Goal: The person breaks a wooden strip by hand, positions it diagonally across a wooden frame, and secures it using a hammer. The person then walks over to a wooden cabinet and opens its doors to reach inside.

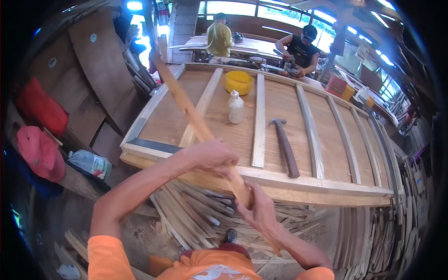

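Note:
A long wooden strip (pixel 186 109) slants across the near side of a framed plywood panel (pixel 284 112), held off it in both hands. My left hand (pixel 217 158) is closed around the strip near its middle. Lower down, my right hand (pixel 258 207) grips the same strip toward its near end. On the panel, between its wooden ribs, lies a claw hammer (pixel 284 147) with a dark handle. Left of the hammer stands a white plastic bottle (pixel 236 108), and behind that sits a yellow bowl-like container (pixel 239 82).
Loose wooden strips (pixel 191 217) are piled on the floor under the panel, with more stacks (pixel 368 238) at right. A red cap (pixel 39 151) and a clear plastic jug (pixel 91 163) are at left. Two people (pixel 219 36) (pixel 303 51) work beyond the panel.

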Available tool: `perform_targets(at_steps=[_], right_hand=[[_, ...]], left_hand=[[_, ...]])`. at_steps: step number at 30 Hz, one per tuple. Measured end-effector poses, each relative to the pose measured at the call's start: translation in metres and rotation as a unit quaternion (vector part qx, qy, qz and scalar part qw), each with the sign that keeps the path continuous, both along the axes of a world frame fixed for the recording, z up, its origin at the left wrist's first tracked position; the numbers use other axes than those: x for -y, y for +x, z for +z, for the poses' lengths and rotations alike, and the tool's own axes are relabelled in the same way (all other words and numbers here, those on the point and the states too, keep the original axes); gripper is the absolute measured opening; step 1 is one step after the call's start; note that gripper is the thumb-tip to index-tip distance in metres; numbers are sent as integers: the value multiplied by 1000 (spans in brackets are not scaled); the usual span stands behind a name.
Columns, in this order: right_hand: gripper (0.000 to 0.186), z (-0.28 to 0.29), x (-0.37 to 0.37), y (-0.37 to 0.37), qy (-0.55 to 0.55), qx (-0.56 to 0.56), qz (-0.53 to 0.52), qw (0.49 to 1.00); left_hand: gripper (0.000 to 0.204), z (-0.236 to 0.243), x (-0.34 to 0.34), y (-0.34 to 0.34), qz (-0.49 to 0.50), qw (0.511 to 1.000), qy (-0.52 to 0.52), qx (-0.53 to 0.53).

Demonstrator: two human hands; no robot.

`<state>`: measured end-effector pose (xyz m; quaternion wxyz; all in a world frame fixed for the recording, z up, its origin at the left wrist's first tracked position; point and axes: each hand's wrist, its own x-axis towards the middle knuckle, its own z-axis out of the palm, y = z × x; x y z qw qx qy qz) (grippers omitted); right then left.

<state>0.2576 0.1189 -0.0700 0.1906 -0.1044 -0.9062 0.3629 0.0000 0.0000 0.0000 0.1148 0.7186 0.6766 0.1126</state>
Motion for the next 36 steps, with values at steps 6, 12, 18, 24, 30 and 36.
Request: perform_targets(at_steps=[6, 12, 18, 24, 30, 36], right_hand=[[61, 20, -52, 101, 72, -2, 61, 995], [59, -17, -135, 185, 136, 48, 104, 984], [48, -56, -149, 193, 150, 48, 221, 963], [23, -124, -123, 183, 88, 141, 295, 941], [25, -166, -52, 113, 60, 193, 363, 910], [26, -185, 44, 49, 84, 186, 525, 826]], left_hand=[[49, 6, -26, 113, 34, 993, -93, 68], [50, -39, -79, 238, 108, 985, -73, 116], [46, -67, -67, 281, 198, 951, -126, 204], [37, -149, -2, 289, 193, 942, -100, 256], [26, -205, 59, 278, 290, 938, -101, 162], [46, -294, 173, 288, 428, 900, 46, 73]])
